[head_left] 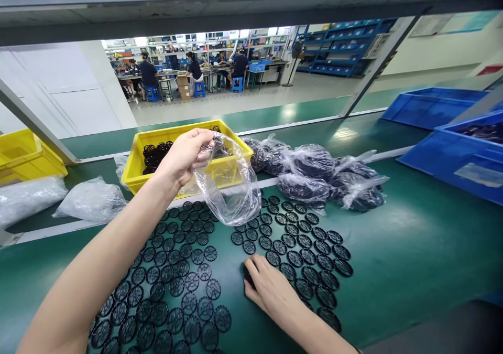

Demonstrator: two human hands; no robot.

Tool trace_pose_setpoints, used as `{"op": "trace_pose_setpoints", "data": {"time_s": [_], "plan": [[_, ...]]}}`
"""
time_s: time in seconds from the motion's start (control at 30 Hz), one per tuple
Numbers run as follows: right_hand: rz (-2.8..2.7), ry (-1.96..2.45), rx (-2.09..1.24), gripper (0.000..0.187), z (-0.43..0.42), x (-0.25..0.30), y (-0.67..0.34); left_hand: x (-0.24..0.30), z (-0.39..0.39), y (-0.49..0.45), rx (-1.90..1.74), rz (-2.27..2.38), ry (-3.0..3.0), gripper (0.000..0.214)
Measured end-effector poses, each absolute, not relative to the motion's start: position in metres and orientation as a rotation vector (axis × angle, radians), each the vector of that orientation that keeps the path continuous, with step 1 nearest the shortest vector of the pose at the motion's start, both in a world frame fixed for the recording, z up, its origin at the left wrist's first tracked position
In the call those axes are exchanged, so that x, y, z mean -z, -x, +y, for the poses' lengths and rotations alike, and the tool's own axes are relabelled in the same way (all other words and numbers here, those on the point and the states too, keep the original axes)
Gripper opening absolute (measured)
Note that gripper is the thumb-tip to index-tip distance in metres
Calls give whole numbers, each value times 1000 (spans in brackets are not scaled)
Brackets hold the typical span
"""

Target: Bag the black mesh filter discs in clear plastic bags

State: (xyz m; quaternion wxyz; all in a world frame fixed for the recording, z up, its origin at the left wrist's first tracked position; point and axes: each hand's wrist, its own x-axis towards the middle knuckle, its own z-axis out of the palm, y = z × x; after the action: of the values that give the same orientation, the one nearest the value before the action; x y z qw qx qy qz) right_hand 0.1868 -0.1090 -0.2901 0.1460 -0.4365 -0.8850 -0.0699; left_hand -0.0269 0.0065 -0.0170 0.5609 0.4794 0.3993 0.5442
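We look down at a long workbench. Our left hand [183, 157] is raised at the near left, its fingers and thumb pressed together, pinching the gathered top of a clear bag [233, 186]. The thin, crinkled plastic hangs in a loose, glossy pouch; we cannot tell if anything lies inside. Our right hand [271, 283] reaches low on the near right, fingers curled around a black disc [248, 275], which they mostly hide.

Dozens of mesh discs [176, 286] lie flat in overlapping rows on the smooth green belt [393, 249]. Each is a thin, round, black lattice with a notched rim. Beyond them, tied bags [310, 173] of dark pieces sit in a bulging cluster. A yellow crate [135, 160] holds a tangle of black pieces [155, 157]. Blue bins [463, 154] stand at the right. Far off, workers [192, 68] sit at benches.
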Motion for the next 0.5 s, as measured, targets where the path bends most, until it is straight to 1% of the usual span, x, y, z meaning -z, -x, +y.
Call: {"op": "trace_pose_setpoints", "data": {"time_s": [0.03, 0.1, 0.17, 0.2, 0.3, 0.4, 0.5], "plan": [[-2523, 1270, 177, 19, -105, 289, -189, 18, 7, 27, -1284, 943, -1127, 26], [-2452, 1304, 176, 25, -95, 285, -193, 19, 7, 27, -1282, 943, -1125, 25], [-2409, 1331, 251, 31, -87, 282, -195, 21, 8, 26, -1275, 940, -1128, 25], [-2411, 1336, 296, 31, -85, 282, -194, 21, 9, 27, -1273, 939, -1130, 24], [-2477, 1330, 374, 22, -89, 285, -191, 21, 9, 28, -1267, 945, -1130, 25], [-2519, 1339, 350, 13, -96, 289, -187, 19, 9, 28, -1263, 944, -1126, 26], [-2508, 1335, 302, 10, -92, 291, -180, 18, 8, 28, -1262, 944, -1123, 26]]}}
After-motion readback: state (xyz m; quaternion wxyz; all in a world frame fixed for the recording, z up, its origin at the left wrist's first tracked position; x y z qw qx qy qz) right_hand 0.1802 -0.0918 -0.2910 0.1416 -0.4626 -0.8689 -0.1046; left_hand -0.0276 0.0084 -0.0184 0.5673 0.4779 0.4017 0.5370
